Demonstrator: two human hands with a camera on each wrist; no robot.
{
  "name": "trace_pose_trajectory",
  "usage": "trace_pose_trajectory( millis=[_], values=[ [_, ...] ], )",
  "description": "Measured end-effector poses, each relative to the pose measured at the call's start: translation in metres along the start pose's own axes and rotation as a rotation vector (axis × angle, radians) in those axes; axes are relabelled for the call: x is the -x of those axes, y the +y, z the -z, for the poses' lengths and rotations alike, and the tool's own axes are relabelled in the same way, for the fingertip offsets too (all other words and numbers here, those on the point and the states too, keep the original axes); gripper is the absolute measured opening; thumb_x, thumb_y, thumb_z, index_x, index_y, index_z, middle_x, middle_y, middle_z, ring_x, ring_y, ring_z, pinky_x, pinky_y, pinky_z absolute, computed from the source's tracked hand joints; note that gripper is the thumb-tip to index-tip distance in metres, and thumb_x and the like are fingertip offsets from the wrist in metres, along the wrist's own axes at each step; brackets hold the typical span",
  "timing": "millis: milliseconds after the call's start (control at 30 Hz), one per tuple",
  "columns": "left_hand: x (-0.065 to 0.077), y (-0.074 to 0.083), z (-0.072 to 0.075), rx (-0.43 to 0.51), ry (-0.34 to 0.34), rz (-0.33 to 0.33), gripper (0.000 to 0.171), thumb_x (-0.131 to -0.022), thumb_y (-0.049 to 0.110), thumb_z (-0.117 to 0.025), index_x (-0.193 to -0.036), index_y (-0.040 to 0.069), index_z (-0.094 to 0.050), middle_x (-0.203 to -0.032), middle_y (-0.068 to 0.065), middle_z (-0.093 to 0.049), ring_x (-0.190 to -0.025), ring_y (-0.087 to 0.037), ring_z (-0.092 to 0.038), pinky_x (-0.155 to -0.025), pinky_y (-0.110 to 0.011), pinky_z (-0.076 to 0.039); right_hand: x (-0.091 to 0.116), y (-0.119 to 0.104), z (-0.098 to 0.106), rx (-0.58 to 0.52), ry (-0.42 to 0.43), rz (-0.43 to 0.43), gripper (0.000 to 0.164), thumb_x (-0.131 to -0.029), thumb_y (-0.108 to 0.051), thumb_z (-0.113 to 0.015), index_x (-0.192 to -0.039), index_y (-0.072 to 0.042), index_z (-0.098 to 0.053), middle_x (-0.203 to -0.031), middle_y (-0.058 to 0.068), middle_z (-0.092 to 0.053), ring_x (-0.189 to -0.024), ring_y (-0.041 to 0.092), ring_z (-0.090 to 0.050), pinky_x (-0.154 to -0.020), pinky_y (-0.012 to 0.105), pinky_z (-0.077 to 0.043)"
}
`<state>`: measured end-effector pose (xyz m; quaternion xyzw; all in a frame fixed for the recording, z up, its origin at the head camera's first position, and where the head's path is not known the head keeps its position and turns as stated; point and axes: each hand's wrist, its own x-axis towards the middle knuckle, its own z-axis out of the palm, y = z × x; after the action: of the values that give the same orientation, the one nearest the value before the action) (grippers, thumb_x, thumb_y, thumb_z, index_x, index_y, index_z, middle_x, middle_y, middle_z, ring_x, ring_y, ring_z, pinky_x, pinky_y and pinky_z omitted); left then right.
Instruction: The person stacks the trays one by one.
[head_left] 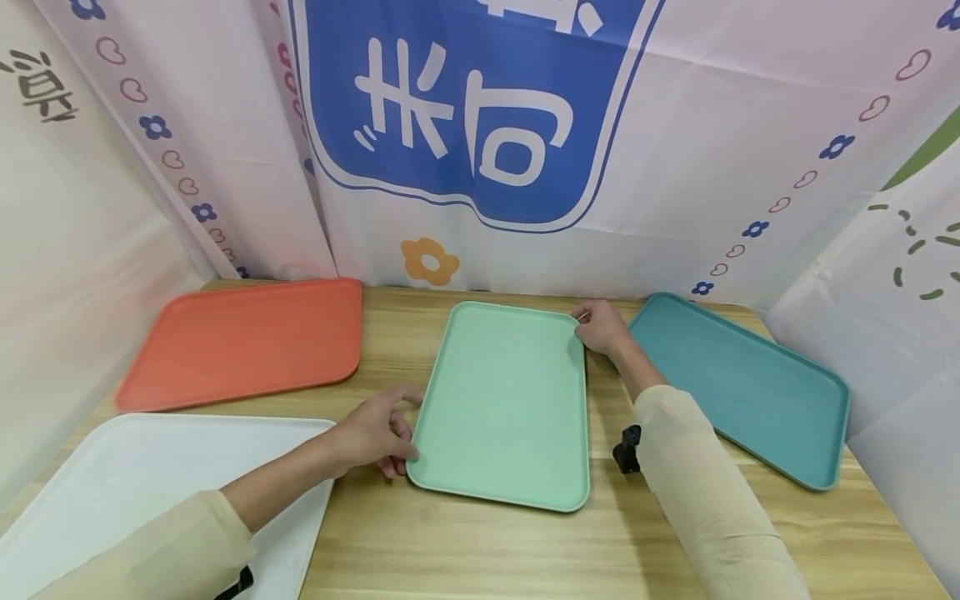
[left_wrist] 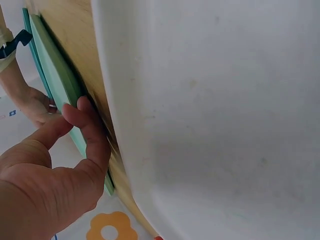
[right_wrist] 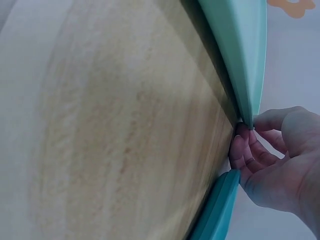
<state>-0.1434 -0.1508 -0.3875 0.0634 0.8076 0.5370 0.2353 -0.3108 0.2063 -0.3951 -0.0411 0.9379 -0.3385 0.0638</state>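
A mint green tray [head_left: 502, 408] lies in the middle of the wooden table, its long sides running away from me. At its near left corner, my left hand [head_left: 375, 433] grips the rim with bent fingers and thumb. In the left wrist view, the fingertips [left_wrist: 75, 112] meet the tray's edge. My right hand [head_left: 600, 327] pinches the far right corner. The right wrist view shows the thumb at the top of the rim and the other fingers [right_wrist: 242, 142] curled below it. Parts of the left fingertips are hidden at the edge.
An orange-red tray [head_left: 247, 346] lies at the far left, and a white tray [head_left: 180, 450] at the near left, under my left forearm. A teal tray [head_left: 742, 387] sits angled at the right, close to my right hand. Printed cloth [head_left: 675, 167] hangs behind the wooden table [head_left: 450, 550].
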Motion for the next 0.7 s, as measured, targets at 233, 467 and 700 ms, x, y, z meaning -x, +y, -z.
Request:
trace_pose_trajectory(
  millis=[233, 467, 700],
  values=[
    [0.001, 0.001, -0.0018, -0.006, 0.018, 0.031, 0.066, -0.084, -0.014, -0.074, -0.142, -0.009, -0.044, -0.084, -0.015, -0.061, -0.058, -0.021, -0.065, -0.049, -0.034, -0.058, -0.0018, 0.0004, -0.0009, 0.004, 0.005, -0.004, 0.041, -0.092, 0.001, -0.049, -0.13, 0.007, -0.064, -0.126, 0.026, -0.062, -0.119, 0.038, -0.056, -0.103, 0.048, -0.048],
    [0.0029, 0.0016, -0.0026, -0.006, 0.026, 0.041, 0.065, -0.085, -0.014, -0.072, -0.143, -0.008, -0.044, -0.084, -0.015, -0.06, -0.058, -0.021, -0.064, -0.048, -0.033, -0.056, -0.0032, 0.0002, -0.0033, 0.011, 0.007, -0.012, 0.04, -0.093, 0.001, -0.049, -0.13, 0.006, -0.064, -0.125, 0.026, -0.062, -0.117, 0.038, -0.057, -0.099, 0.048, -0.05],
    [0.0039, 0.005, -0.0053, -0.018, 0.026, 0.027, 0.061, -0.086, -0.015, -0.069, -0.141, -0.008, -0.044, -0.08, -0.015, -0.059, -0.059, -0.022, -0.064, -0.049, -0.034, -0.058, -0.0018, -0.0025, -0.0041, 0.019, 0.025, -0.023, 0.039, -0.094, 0.002, -0.049, -0.13, 0.008, -0.064, -0.126, 0.027, -0.061, -0.119, 0.039, -0.057, -0.097, 0.048, -0.051]
  ],
)
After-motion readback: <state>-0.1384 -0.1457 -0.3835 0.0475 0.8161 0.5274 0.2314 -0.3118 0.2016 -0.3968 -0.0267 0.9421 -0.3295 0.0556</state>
